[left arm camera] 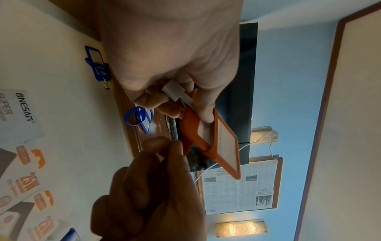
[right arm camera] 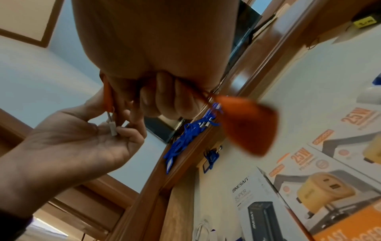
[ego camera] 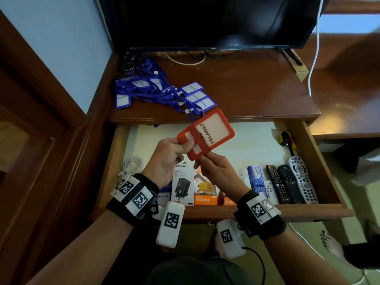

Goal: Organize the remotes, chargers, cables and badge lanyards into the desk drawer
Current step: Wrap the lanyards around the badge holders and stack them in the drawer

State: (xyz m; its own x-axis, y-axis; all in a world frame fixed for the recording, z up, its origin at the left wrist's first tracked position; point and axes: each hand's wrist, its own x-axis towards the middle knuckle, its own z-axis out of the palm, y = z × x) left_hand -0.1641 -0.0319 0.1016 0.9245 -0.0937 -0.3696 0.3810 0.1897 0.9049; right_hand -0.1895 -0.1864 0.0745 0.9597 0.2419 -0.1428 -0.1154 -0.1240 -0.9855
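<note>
Two overlapping orange badge holders marked PELAWAT hang in the air above the open drawer. My left hand pinches their left edge, and a white clip lies under its fingers. My right hand pinches the lower corner, its curled fingers round an orange strap that hangs blurred. A pile of blue badge lanyards lies on the desk top. In the drawer lie three remotes, charger boxes and a coiled white cable.
A dark TV stands at the back of the desk, with a white cord hanging at its right. A blue box sits beside the remotes, and a yellow-and-black item lies at the drawer's far right. A blue badge lies at the drawer's back.
</note>
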